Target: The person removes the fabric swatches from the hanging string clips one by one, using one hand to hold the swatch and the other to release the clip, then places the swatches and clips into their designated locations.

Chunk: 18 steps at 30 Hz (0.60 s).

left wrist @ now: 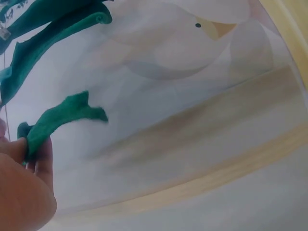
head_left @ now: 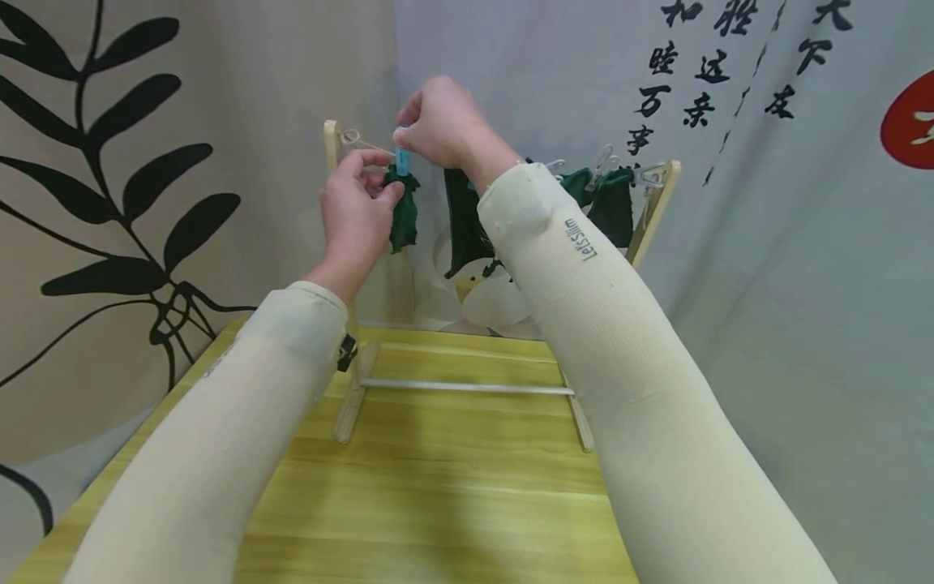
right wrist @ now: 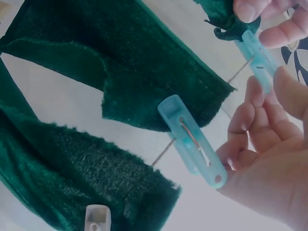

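My left hand (head_left: 359,212) pinches a small piece of dark green cloth (head_left: 404,212) near the left end of the drying rack. The same green cloth (left wrist: 62,118) curves out from between thumb and fingers in the left wrist view. Just above it, my right hand (head_left: 448,122) pinches a light blue clothespin (head_left: 402,161) by its upper end. In the right wrist view this clothespin (right wrist: 257,55) sits at the string, its far end at the cloth's edge. A second blue clothespin (right wrist: 192,142) stands on the string beside the right hand (right wrist: 274,163).
More green cloth pieces (head_left: 463,219) hang along the string, partly behind my right forearm. Pale clothespins (head_left: 606,166) are at the right end. The wooden rack's right post (head_left: 657,215) and lower white bar (head_left: 467,387) stand over the wood-grain table (head_left: 438,503). A printed curtain hangs behind.
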### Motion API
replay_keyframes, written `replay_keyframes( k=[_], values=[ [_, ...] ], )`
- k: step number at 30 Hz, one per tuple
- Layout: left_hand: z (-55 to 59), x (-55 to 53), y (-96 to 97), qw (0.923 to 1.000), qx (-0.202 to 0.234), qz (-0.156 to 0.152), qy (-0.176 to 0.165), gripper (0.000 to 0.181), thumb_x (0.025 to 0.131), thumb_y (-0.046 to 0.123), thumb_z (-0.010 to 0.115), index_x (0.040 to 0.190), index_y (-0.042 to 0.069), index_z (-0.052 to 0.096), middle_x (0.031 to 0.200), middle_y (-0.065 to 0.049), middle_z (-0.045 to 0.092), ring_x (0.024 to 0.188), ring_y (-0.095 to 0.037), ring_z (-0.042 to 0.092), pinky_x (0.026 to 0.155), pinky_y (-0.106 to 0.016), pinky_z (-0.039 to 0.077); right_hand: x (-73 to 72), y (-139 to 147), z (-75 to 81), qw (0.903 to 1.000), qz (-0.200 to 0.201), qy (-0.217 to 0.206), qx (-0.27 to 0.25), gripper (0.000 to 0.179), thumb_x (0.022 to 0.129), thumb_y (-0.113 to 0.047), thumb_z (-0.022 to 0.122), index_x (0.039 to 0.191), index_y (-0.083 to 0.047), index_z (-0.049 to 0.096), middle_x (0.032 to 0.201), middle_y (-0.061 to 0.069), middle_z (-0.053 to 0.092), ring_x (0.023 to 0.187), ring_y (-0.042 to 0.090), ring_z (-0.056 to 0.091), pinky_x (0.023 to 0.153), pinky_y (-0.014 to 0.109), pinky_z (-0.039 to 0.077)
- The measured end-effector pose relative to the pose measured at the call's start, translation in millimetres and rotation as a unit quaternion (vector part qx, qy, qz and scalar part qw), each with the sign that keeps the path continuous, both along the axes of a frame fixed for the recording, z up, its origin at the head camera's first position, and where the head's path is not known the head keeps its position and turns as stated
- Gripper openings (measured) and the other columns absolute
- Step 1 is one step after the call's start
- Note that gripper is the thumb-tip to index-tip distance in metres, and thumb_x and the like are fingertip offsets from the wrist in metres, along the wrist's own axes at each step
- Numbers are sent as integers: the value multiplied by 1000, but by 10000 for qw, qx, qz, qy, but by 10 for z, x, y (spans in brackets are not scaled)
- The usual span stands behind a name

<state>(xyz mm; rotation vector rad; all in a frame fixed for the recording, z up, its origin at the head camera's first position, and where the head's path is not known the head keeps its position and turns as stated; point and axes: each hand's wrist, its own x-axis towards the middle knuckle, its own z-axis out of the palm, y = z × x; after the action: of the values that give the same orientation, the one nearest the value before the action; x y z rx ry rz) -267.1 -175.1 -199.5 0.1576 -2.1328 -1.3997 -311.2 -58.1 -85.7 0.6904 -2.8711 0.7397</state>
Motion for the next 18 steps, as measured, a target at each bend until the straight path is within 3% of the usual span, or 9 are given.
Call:
replay_keyframes(
  k=[7, 10, 14, 18],
  values=[
    [-34, 74, 36, 9998, -140, 140, -34, 17, 106, 25, 69, 118, 15, 64, 129, -5, 68, 112, -18, 61, 103, -32, 59, 78, 51, 11, 9997, -192, 133, 103, 34, 108, -37, 64, 139, -26, 72, 152, -6, 63, 130, 14, 57, 115, 29, 49],
    [-50, 128, 61, 9995, -219, 204, -96, 13, 107, 25, 67, 110, 12, 70, 120, -5, 69, 103, -18, 60, 92, -27, 60, 112, 90, 11, 9998, -160, 125, 37, 33, 107, -36, 65, 137, -25, 74, 150, -6, 64, 131, 15, 57, 118, 32, 46],
    [-63, 185, 86, 9993, -187, 210, -241, 20, 107, 26, 66, 111, 12, 80, 116, -4, 71, 95, -17, 58, 75, -22, 54, 157, 138, 19, 9998, -92, 175, 50, 31, 107, -36, 65, 134, -25, 75, 148, -6, 65, 135, 15, 56, 126, 36, 37],
    [-83, 231, 101, 9992, -202, 237, -259, 22, 106, 27, 69, 116, 14, 84, 122, -4, 75, 92, -15, 58, 68, -20, 49, 199, 173, 22, 9994, -129, 294, 151, 29, 107, -36, 65, 132, -27, 76, 148, -9, 66, 139, 12, 56, 133, 37, 26]
  ],
)
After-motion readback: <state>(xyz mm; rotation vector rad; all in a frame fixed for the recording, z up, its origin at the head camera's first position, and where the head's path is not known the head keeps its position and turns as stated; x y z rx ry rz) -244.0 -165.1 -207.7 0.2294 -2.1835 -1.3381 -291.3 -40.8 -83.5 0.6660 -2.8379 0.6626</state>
